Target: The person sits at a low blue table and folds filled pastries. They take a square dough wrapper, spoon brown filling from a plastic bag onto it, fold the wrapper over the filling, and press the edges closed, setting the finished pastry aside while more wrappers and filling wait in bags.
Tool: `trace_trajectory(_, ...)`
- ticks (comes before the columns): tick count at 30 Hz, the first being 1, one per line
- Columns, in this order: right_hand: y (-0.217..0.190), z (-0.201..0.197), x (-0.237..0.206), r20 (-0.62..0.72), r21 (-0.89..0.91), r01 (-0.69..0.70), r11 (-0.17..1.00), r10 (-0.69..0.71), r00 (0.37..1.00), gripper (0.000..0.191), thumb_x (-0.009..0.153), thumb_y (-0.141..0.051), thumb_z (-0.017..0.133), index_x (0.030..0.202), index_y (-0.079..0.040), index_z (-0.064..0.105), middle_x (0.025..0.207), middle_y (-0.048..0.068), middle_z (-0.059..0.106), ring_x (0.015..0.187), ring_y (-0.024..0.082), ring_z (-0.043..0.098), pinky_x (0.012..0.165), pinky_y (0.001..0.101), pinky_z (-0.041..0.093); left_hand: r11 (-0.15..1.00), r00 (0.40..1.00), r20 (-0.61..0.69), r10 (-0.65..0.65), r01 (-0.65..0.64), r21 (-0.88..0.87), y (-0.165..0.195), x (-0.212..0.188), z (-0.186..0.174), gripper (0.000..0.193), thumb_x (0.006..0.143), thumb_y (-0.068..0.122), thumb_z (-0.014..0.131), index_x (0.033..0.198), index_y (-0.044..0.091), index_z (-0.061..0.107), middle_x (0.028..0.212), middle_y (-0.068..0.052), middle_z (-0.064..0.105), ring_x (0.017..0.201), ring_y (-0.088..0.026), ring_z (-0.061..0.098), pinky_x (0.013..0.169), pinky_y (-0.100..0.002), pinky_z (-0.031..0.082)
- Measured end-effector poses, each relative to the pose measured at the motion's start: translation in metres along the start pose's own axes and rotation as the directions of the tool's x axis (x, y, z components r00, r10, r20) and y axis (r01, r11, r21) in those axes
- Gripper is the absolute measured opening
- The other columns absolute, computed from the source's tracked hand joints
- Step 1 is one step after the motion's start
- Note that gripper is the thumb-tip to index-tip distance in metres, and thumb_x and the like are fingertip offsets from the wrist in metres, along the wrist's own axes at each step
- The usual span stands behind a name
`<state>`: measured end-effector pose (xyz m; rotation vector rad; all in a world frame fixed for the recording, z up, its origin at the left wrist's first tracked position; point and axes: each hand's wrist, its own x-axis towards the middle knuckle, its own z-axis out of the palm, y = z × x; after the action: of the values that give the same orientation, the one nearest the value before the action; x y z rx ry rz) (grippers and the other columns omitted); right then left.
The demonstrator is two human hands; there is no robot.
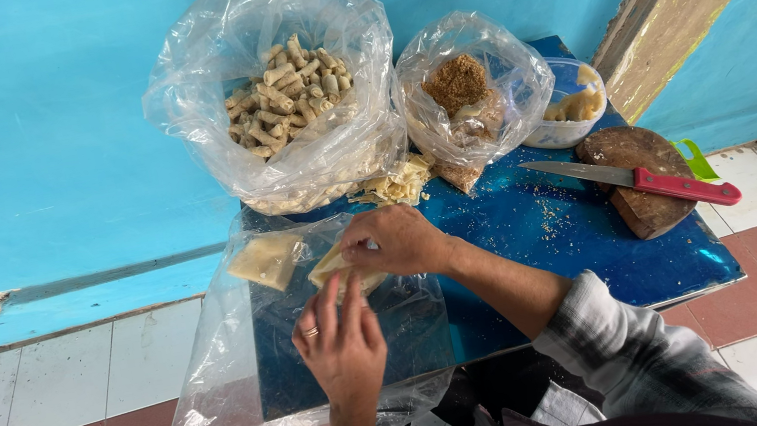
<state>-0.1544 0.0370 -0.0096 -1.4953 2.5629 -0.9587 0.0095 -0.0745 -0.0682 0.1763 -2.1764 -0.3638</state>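
**Mia:** What is on the far left?

**Tom:** A flat clear plastic sheet (227,409) hangs over the near left edge of the blue table (546,247). A pale square wrapper (267,261) lies on it. Behind that, far back, a big clear bag of little rolled snacks (284,96) stands by the blue wall.

**Mia:** Where are the hands?

**Tom:** In the middle, on the plastic sheet. The left hand (343,340) is nearer to the person. It has a ring and a bracelet. Its fingers point away, up to a pale folded wrapper (339,268). The fingertips touch the near edge of it, and the fingers lie close together and flat.

**Mia:** And the other one?

**Tom:** The right hand (400,240) comes in from the right. It lies on the far right part of the same wrapper, fingers curled down on it. I think it pinches the wrapper, but the fingertips are hidden.

**Mia:** Which way does the wrapper lie?

**Tom:** Its long side runs from near left to far right, between the two hands. Both hands touch it.

**Mia:** What is more to the right?

**Tom:** A small heap of pale scraps (394,185), then a smaller bag with brown crumbs (466,93). Next is a clear tub (574,106). Then a knife with a red handle (642,181) rests on a round wooden block (641,176), well apart from both hands.
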Motion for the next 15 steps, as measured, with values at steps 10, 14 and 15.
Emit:
trace_trajectory(10, 0.077, -0.026, -0.054, -0.084, 0.89, -0.178, 0.42, 0.536, 0.84, 0.017, 0.102, -0.018, 0.067, 0.109, -0.002, 0.072, 0.095, 0.007, 0.074, 0.085, 0.018, 0.071, 0.073, 0.0321, 0.06, 1.0, 0.994, 0.107, -0.016, 0.013, 0.028, 0.005, 0.006, -0.009, 0.034, 0.092, 0.027, 0.07, 0.125, 0.021, 0.073, 0.132, 0.003, 0.065, 0.116, -0.023, 0.06, 0.106, -0.047, 0.035)
trace_trajectory(14, 0.058, -0.064, -0.127, -0.367, -0.15, -0.033, 0.988, -0.025, 0.93, 0.011, 0.095, -0.009, 0.068, 0.105, -0.007, 0.073, 0.1, 0.01, 0.076, 0.087, 0.024, 0.073, 0.078, 0.0349, 0.059, 0.995, 0.997, 0.06, -0.04, 0.045, -0.093, 0.014, 0.014, -0.025, 0.031, 0.092, 0.024, 0.07, 0.122, 0.018, 0.074, 0.13, 0.001, 0.065, 0.115, -0.025, 0.061, 0.105, -0.045, 0.035)
trace_trajectory(15, 0.047, -0.067, -0.142, -0.219, -0.345, 0.057, 0.937, -0.139, 0.966, 0.016, 0.092, -0.008, 0.07, 0.108, -0.007, 0.073, 0.102, 0.01, 0.076, 0.089, 0.023, 0.073, 0.08, 0.0374, 0.057, 0.993, 0.998, 0.064, -0.023, 0.03, -0.116, 0.019, 0.016, -0.028, 0.029, 0.091, 0.023, 0.07, 0.12, 0.018, 0.074, 0.129, 0.002, 0.066, 0.114, -0.024, 0.062, 0.105, -0.045, 0.035)
